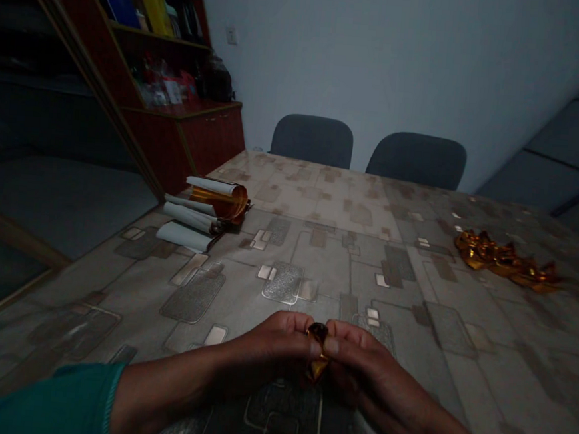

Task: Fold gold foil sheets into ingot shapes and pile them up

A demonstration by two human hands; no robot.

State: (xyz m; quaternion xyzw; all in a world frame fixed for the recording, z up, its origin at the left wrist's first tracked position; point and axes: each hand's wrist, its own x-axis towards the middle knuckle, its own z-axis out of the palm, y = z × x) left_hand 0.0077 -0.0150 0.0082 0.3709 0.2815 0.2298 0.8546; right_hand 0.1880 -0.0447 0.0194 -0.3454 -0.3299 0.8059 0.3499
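Bare forearms (pixel 170 395) reach in closest to the camera, the left one emerging from a teal sleeve (pixel 39 401). Left hand (pixel 269 346) and right hand (pixel 362 366) are both closed, fingers curled, and meet at the centre of the view, gripping a crumpled gold foil piece (pixel 316 369) between them. The piece stands roughly upright between the fingertips. Its dark upper end and its lower tip show, while the middle is hidden by the fingers. The hands are held over a patterned table cover (pixel 448 363), grey-beige with a rounded-rectangle design. Whether they touch the cover cannot be determined.

Well apart to the right, a loose row of crumpled gold foil (pixel 507 259) lies on the cover. Well apart to the left lies a pile of rolled white sheets (pixel 192 217), with a roll with gold lining (pixel 220 200) at its far end. Beyond the far edge of the table, two dark grey chairs (pixel 311 140) stand side by side in front of a pale wall (pixel 383 50). At far left stands a red-brown wooden shelf cabinet (pixel 176 128), its shelves holding binders (pixel 136 1) and assorted items. A wall switch (pixel 231 35) is mounted just beside it.
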